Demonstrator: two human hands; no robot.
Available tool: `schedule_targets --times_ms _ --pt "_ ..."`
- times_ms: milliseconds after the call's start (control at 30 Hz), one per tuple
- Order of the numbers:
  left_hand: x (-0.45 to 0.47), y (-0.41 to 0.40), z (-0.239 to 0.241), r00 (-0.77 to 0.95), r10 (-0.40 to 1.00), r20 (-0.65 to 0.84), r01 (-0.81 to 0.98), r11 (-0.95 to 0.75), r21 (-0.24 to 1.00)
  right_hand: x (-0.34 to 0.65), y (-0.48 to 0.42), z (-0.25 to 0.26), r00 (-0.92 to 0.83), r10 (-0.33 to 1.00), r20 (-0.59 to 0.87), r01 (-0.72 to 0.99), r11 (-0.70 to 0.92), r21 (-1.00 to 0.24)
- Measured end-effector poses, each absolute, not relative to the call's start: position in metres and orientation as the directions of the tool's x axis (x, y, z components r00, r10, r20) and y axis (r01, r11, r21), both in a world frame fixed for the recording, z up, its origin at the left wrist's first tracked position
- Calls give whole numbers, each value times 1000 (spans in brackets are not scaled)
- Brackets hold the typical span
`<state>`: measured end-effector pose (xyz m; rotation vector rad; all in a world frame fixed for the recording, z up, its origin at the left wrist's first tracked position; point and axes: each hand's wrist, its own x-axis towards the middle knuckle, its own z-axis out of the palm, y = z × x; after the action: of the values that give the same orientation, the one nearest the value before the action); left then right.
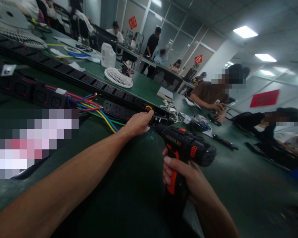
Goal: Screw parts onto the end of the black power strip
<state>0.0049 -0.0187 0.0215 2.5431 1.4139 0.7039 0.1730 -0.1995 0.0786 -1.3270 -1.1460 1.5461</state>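
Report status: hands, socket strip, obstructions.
Right hand gripping cordless drill, nose close to left hand. Left hand at end of black socket strip, exact grip unclear. Loose coloured wires beside left wrist, apart from drill.

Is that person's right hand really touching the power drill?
Touching. The head view shows the right hand gripping the power drill by its handle, fingers curled around it.
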Motion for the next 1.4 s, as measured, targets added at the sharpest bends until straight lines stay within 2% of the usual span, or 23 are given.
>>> schedule_targets --times_ms 1400 --pt "5 -17 20 444 834 329 749 -547 375 170 -199 82 -133 947 -291 32 -289 -957"
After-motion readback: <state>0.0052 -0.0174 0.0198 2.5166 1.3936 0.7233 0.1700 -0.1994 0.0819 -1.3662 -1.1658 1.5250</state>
